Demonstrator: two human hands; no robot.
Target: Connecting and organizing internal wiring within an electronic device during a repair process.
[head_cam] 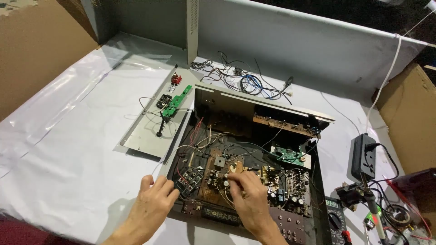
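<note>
Farthest left on the white-covered table (68,149) lies a grey metal panel (152,131), with a small green circuit board (175,103) and a red connector block (176,79) on its far end. Just right of it sits the opened amplifier chassis (247,159), its lid off and its boards and wiring bare.

Your left hand (152,206) rests on the chassis's near left edge, fingers curled loosely and gripping nothing, the fingertips touching a black terminal block (188,179). Your right hand (247,199) is over the brown main board (227,177) in the middle of the chassis, thumb and forefinger pinched together at a small component there; you cannot tell what exactly they hold. The two hands are apart, the terminal block between them.

Behind the chassis lies a tangle of loose wires (240,79). At the right stand a black power adapter (364,156), a multimeter (336,220) and a soldering iron (374,211).
</note>
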